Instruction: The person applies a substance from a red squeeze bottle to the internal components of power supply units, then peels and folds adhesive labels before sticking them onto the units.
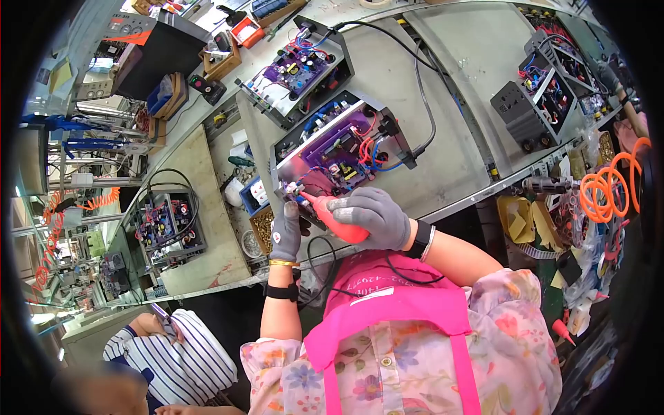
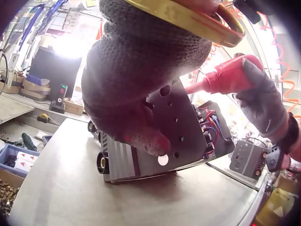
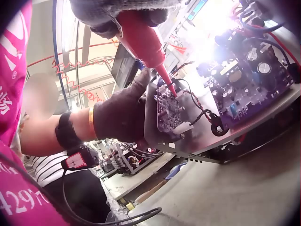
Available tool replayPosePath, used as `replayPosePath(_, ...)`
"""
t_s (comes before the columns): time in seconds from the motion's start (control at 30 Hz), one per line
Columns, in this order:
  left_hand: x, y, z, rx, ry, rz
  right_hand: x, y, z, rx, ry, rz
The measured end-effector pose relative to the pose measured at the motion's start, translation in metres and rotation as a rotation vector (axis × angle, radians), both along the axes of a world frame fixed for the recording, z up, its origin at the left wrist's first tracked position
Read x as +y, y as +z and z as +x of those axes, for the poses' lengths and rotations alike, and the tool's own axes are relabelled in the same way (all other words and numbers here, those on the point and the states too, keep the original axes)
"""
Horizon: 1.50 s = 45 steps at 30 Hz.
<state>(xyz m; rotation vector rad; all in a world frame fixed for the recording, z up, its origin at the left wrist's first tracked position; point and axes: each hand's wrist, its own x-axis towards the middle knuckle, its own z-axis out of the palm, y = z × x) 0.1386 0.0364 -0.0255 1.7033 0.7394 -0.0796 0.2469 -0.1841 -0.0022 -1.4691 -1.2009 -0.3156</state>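
A red squeeze bottle (image 1: 339, 220) with a pointed nozzle is gripped in my gloved right hand (image 1: 373, 218). In the right wrist view, the nozzle tip of the bottle (image 3: 146, 44) meets or nearly meets a small circuit board (image 3: 168, 110) at the end of an open metal chassis. My gloved left hand (image 1: 286, 232) holds that end of the chassis (image 2: 155, 165), fingers over its dark outer panel in the left wrist view. Inside the chassis lie a purple board (image 1: 332, 155) and red and blue wires (image 1: 370, 151).
Another open chassis (image 1: 294, 72) stands just behind, and more units (image 1: 529, 111) are at the right. A blue box (image 1: 256, 195) and a tray of brass-coloured parts (image 1: 263, 228) lie to the left. A black cable (image 1: 432, 104) loops over the bench. A person in stripes (image 1: 176, 356) sits at lower left.
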Motion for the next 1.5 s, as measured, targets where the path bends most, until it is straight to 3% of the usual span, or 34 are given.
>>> replayPosePath(0.4, 0.002, 0.007, 0.004, -0.001, -0.038, -0.025, 0.006, 0.009, 0.006, 0.06, 0.0, 0.033)
replayPosePath(0.53, -0.002, 0.009, 0.01, -0.014, -0.013, 0.07, -0.004, 0.023, 0.008, 0.119, 0.008, 0.067)
replayPosePath(1.03, 0.006, 0.008, 0.008, -0.026, -0.088, 0.037, -0.011, 0.037, 0.001, 0.074, -0.015, 0.025)
replayPosePath(1.3, 0.013, 0.006, 0.019, 0.019, -0.03, 0.007, -0.018, 0.025, 0.0, -0.009, -0.023, -0.032)
replayPosePath(1.5, 0.023, 0.027, 0.055, 0.077, 0.094, -0.115, -0.055, 0.022, -0.003, 0.122, -0.102, 0.076)
